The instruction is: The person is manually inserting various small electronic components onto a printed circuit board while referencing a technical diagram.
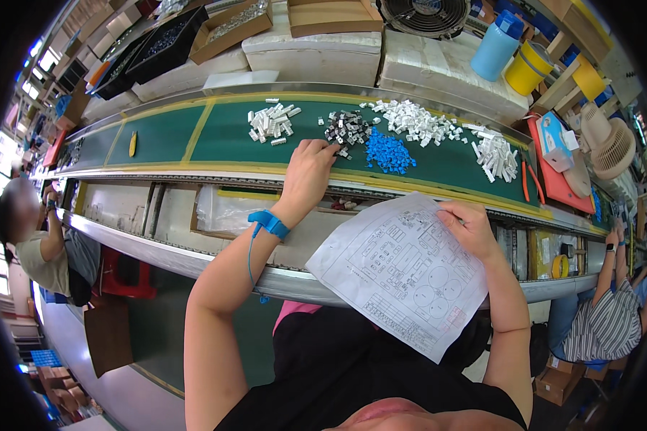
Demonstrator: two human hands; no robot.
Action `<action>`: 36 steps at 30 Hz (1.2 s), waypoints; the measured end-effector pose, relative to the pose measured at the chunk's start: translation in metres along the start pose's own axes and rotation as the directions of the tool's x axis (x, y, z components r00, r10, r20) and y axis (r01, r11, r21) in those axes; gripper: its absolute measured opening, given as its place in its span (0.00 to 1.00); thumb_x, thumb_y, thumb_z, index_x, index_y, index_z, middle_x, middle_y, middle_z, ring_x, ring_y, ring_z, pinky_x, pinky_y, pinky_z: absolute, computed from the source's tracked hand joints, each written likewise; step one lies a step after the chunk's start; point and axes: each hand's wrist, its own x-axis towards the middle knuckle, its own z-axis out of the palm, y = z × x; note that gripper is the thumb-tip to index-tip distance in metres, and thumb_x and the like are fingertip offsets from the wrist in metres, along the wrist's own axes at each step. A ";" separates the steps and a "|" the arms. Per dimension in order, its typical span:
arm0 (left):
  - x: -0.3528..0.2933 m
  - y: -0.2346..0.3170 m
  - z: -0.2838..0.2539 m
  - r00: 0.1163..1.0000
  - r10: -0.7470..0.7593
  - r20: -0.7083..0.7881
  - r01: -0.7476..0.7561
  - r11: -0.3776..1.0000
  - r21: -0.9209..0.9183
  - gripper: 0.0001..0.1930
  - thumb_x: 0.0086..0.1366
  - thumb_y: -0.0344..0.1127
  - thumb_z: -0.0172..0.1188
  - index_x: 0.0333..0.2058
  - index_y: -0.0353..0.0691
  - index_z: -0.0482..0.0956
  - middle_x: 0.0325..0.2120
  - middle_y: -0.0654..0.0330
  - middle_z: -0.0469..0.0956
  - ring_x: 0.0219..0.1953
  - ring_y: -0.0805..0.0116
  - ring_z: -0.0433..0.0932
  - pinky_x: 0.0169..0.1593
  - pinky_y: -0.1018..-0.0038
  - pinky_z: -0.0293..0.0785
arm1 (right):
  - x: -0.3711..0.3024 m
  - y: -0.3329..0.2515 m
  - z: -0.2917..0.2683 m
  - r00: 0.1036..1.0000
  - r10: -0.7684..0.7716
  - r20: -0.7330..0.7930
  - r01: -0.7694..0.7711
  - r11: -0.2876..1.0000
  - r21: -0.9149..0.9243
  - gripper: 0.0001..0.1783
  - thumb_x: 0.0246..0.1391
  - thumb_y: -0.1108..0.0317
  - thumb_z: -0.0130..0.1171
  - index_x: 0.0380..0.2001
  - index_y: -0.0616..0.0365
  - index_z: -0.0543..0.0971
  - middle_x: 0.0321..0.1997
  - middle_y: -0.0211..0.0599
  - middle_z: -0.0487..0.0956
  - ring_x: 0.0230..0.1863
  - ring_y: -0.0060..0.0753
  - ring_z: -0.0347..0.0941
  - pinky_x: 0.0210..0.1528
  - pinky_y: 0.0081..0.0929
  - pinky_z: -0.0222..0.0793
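My right hand (469,227) grips the upper right edge of a paper sheet (388,273) printed with a circuit layout drawing, tilted in front of my body. At the near edge of a pile of small black and grey parts (347,128) is my left hand (310,167), its fingers bent together. Whatever is between those fingertips is too small to make out. A blue wrist strap (269,224) with a cord circles my left wrist. Beside the dark pile lie small blue parts (388,153). White connector-like parts form piles at the left (273,122), behind (417,122) and at the right (494,154).
The green belt (230,147) runs across, with a yellow cutter-like tool (133,144) at left and red-handled pliers (530,181) at right. Foam blocks (313,57), a blue bottle (496,47) and a fan (602,140) stand behind. People sit on both sides.
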 end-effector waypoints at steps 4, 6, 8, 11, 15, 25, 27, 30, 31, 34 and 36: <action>-0.002 -0.006 -0.001 0.991 -0.132 0.002 0.132 0.989 -0.074 0.09 0.54 0.29 0.59 0.36 0.39 0.80 0.35 0.57 0.73 0.42 0.56 0.68 0.46 0.66 0.65 | -0.001 0.001 0.002 1.000 -0.011 -0.014 0.011 1.000 -0.003 0.09 0.51 0.71 0.60 0.34 0.66 0.78 0.29 0.40 0.80 0.23 0.30 0.73 0.26 0.21 0.67; -0.002 -0.005 -0.002 0.987 -0.158 0.001 0.158 0.985 -0.068 0.09 0.53 0.30 0.61 0.35 0.39 0.81 0.35 0.57 0.73 0.42 0.56 0.68 0.46 0.66 0.65 | -0.001 0.000 0.002 1.000 -0.019 -0.014 0.018 1.000 -0.011 0.09 0.51 0.71 0.59 0.34 0.66 0.79 0.29 0.41 0.80 0.23 0.30 0.74 0.27 0.22 0.67; -0.002 -0.003 -0.003 0.976 -0.208 -0.062 0.210 0.977 0.025 0.10 0.52 0.32 0.63 0.34 0.39 0.81 0.35 0.58 0.73 0.43 0.57 0.67 0.46 0.66 0.63 | -0.001 0.000 0.002 1.000 -0.025 -0.014 0.025 1.000 -0.018 0.09 0.51 0.71 0.59 0.34 0.66 0.79 0.29 0.41 0.80 0.23 0.31 0.74 0.27 0.22 0.68; -0.002 -0.003 -0.006 0.967 -0.255 -0.019 0.256 0.966 0.030 0.10 0.51 0.34 0.64 0.34 0.40 0.81 0.36 0.59 0.72 0.44 0.57 0.67 0.46 0.65 0.63 | -0.001 -0.001 0.002 1.000 -0.014 -0.009 0.014 1.000 -0.022 0.09 0.51 0.72 0.59 0.34 0.66 0.79 0.29 0.41 0.80 0.24 0.32 0.75 0.27 0.23 0.68; -0.001 -0.002 -0.009 0.972 -0.235 0.002 0.235 0.972 0.005 0.09 0.51 0.33 0.63 0.33 0.41 0.81 0.35 0.58 0.73 0.44 0.58 0.67 0.47 0.66 0.62 | -0.001 -0.001 0.001 1.000 0.003 -0.011 -0.003 1.000 -0.010 0.09 0.51 0.72 0.59 0.34 0.66 0.79 0.30 0.42 0.80 0.25 0.33 0.75 0.28 0.23 0.69; -0.003 0.043 -0.033 0.956 -0.256 0.141 0.288 0.741 -0.606 0.09 0.57 0.29 0.61 0.37 0.35 0.77 0.28 0.59 0.81 0.32 0.74 0.79 0.36 0.79 0.73 | -0.001 -0.001 0.001 1.000 -0.019 -0.021 0.018 0.999 -0.041 0.08 0.50 0.72 0.60 0.34 0.66 0.79 0.31 0.42 0.80 0.26 0.34 0.75 0.29 0.23 0.69; -0.004 0.044 -0.032 0.942 -0.259 0.212 0.334 0.669 -0.664 0.09 0.58 0.28 0.61 0.38 0.34 0.77 0.29 0.59 0.81 0.34 0.77 0.79 0.38 0.81 0.73 | -0.001 -0.001 0.001 1.000 -0.013 -0.021 0.012 0.999 -0.042 0.08 0.50 0.72 0.60 0.34 0.66 0.79 0.31 0.42 0.80 0.25 0.34 0.75 0.28 0.23 0.69; -0.006 0.042 -0.030 0.896 -0.271 0.353 0.444 0.480 -0.757 0.10 0.59 0.28 0.60 0.39 0.32 0.76 0.30 0.60 0.81 0.36 0.78 0.78 0.38 0.82 0.73 | -0.002 0.000 0.001 1.000 -0.007 -0.028 0.006 0.999 -0.040 0.08 0.50 0.73 0.60 0.34 0.66 0.79 0.30 0.42 0.80 0.25 0.33 0.75 0.28 0.23 0.69; -0.007 0.041 -0.031 0.886 -0.268 0.378 0.461 0.423 -0.780 0.10 0.60 0.28 0.60 0.39 0.32 0.76 0.31 0.59 0.81 0.36 0.79 0.78 0.38 0.83 0.72 | -0.002 0.001 0.002 0.999 -0.006 -0.038 0.005 0.999 -0.037 0.08 0.51 0.72 0.60 0.34 0.66 0.79 0.29 0.42 0.80 0.25 0.32 0.75 0.28 0.22 0.68; -0.005 0.040 -0.033 0.872 -0.258 0.417 0.487 0.367 -0.793 0.09 0.61 0.27 0.58 0.40 0.31 0.75 0.32 0.57 0.81 0.37 0.77 0.78 0.40 0.84 0.73 | -0.001 -0.002 0.001 0.999 0.023 -0.039 -0.023 1.000 -0.017 0.09 0.51 0.72 0.60 0.34 0.67 0.79 0.28 0.41 0.80 0.24 0.30 0.74 0.27 0.22 0.68; -0.004 0.042 -0.035 0.866 -0.253 0.430 0.498 0.370 -0.785 0.09 0.61 0.26 0.58 0.40 0.30 0.74 0.32 0.56 0.81 0.37 0.75 0.79 0.41 0.83 0.74 | 0.000 -0.003 0.001 0.999 0.005 -0.045 -0.006 1.000 -0.021 0.09 0.51 0.72 0.59 0.34 0.67 0.79 0.28 0.41 0.80 0.23 0.30 0.73 0.27 0.22 0.67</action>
